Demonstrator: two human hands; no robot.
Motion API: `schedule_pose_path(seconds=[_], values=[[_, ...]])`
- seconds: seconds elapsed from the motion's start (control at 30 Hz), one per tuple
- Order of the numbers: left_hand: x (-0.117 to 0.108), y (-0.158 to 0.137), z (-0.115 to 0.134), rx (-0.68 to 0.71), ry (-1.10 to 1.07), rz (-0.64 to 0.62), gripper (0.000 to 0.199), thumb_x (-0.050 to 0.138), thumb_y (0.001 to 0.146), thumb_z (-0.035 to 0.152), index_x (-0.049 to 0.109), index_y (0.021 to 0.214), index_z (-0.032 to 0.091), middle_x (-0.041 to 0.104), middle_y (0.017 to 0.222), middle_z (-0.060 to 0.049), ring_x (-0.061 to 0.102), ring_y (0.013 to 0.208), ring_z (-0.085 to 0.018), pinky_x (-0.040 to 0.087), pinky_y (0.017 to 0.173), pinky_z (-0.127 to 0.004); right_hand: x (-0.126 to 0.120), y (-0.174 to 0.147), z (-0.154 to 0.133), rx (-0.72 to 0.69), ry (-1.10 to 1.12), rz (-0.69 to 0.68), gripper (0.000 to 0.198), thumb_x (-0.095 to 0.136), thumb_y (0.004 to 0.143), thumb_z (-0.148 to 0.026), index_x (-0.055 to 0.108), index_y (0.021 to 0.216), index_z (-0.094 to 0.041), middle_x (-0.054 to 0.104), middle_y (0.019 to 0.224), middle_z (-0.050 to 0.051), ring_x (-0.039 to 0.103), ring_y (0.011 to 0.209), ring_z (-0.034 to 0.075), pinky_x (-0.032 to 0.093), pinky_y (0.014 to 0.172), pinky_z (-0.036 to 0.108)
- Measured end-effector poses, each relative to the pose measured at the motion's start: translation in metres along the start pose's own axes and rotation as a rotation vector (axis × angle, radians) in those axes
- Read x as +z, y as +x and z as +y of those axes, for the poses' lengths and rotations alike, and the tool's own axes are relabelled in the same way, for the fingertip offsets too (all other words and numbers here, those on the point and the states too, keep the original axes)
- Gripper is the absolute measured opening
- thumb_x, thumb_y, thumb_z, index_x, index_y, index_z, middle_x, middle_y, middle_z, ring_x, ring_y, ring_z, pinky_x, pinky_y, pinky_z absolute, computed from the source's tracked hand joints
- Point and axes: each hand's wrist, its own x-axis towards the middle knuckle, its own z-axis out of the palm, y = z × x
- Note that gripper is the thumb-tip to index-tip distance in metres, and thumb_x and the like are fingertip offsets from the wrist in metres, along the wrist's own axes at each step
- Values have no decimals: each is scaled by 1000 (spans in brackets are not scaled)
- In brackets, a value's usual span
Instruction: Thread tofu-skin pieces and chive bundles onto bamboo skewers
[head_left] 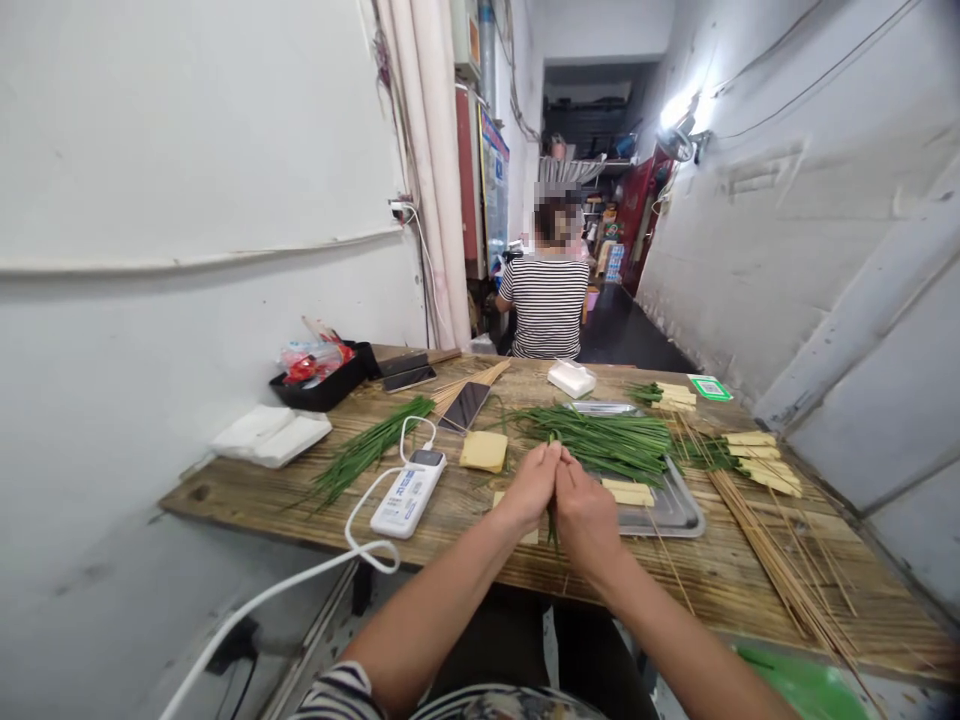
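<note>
Left hand point(531, 485) and right hand point(589, 508) are holding a small bunch of green stalks point(553, 528) between them, over the wooden table point(469, 530) beside the metal tray point(681, 515), seemingly gathering it, the next move probably calling for a snug grip.

Txt illegible; QR sign point(710, 388) on tbl point(255, 492).

Green stalk bundle point(553, 527), held between left hand point(529, 485) and right hand point(588, 512).
Slender green stalks, gathered into a narrow bunch; middle section concealed by the fingers. A short portion shows above the grip. Lower ends protrude beneath the hands, pointing toward the near edge of the wooden table point(466, 503). Exact stalk count not determinable.
</note>
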Motion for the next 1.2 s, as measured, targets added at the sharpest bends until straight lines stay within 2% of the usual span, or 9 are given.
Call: schedule_pose_path(seconds=[0.1,0.27,0.4,0.5,0.67,0.77,0.93,1.07,1.2], values=[[-20,2,2,-30,222,-95,38,50,80,52,48,66,16,46,59,3,43,56,-10,37,54,-21,-12,6,6,-35,113,-172,28,44,88,-13,58,112,-8,65,96,17,63,81,22,49,69,31],[-61,-3,15,-158,485,-542,37,56,79,51,47,63,18,41,52,5,33,45,-8,27,42,-19,-17,21,24,-241,386,-242,39,44,87,-13,51,125,-17,58,119,15,55,110,23,47,88,39],[-87,-11,17,-242,555,-760,39,60,76,52,52,60,18,43,54,3,36,48,-9,31,44,-19,5,12,13,-292,612,-458,25,44,91,-17,58,112,-17,66,102,11,62,90,18,48,78,30],[-99,-16,10,-370,497,-823,41,62,73,57,57,63,17,45,55,3,37,49,-9,32,45,-20,20,-4,0,-243,639,-526,19,44,93,-22,62,97,-15,66,86,8,61,77,16,46,71,26],[-111,-20,-6,-520,333,-847,49,59,73,64,62,78,16,42,58,4,31,48,-7,26,43,-19,35,-25,-6,-253,681,-447,25,38,95,-20,63,96,-14,63,78,7,59,74,15,45,68,24],[-113,-23,-14,-511,313,-779,52,53,77,65,62,82,14,43,60,4,31,48,-7,26,44,-18,45,-34,-2,-200,770,-338,28,38,96,-21,65,96,-15,65,79,7,60,72,14,47,66,24],[-112,-26,-24,-138,561,-457,39,55,82,50,68,71,15,64,68,-3,54,64,-14,43,65,-24,68,-43,5,-129,793,-154,28,40,95,-23,65,108,-19,69,93,9,65,82,16,52,71,27],[-116,-31,-36,-13,588,-232,25,64,77,40,75,80,17,73,85,-8,64,85,-22,47,84,-33,88,-51,8,-162,714,-102,29,41,94,-20,62,115,-20,69,99,10,65,88,17,53,75,30],[-124,-38,-51,72,670,-172,20,63,79,34,75,87,21,73,92,-8,65,90,-22,48,87,-36,95,-52,9,-231,615,-104,30,39,94,-17,61,114,-19,68,96,10,61,86,17,51,75,32]])
